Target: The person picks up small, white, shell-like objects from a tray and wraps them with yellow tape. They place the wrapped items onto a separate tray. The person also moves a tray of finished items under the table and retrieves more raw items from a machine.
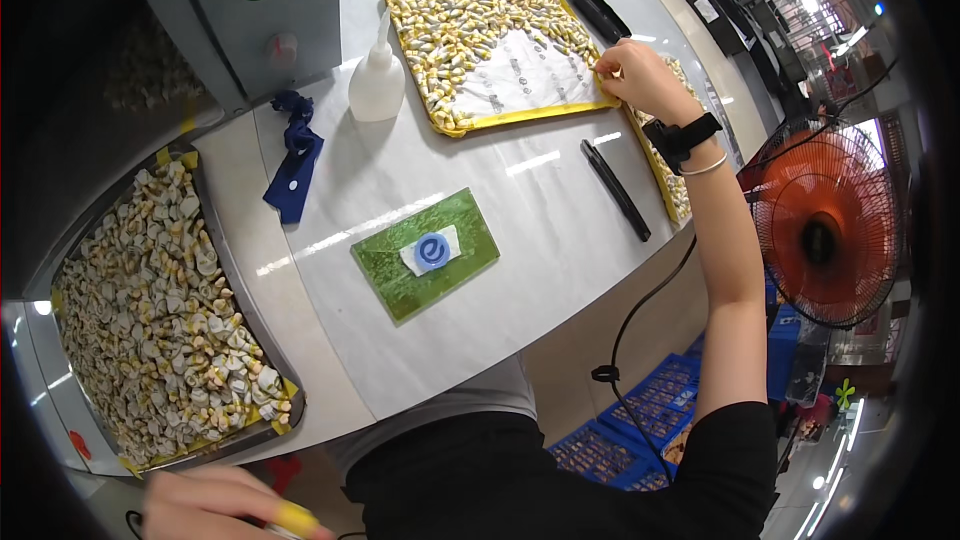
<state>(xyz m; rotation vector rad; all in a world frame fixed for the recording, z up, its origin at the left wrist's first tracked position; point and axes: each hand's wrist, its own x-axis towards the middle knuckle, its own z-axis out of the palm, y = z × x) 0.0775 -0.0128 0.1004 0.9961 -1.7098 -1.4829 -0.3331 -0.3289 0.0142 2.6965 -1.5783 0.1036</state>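
My right hand is at the near right corner of a yellow-edged tray, its fingers pinched together; what they hold, if anything, is too small to make out. Many small yellow-and-grey capsule-shaped pieces cover the tray's left and far parts, while white lining shows in the middle. At the lower left, my left hand is smeared by motion beside a dark-rimmed bin heaped with whitish, yellow-tinged crumpled pieces. Something yellow shows at its fingers; whether worn or held, I cannot tell.
A white squeeze bottle stands left of the tray. A green plate with a blue round piece, a black pen-like tool and dark blue cloth lie nearer. An orange fan and blue crates are at right.
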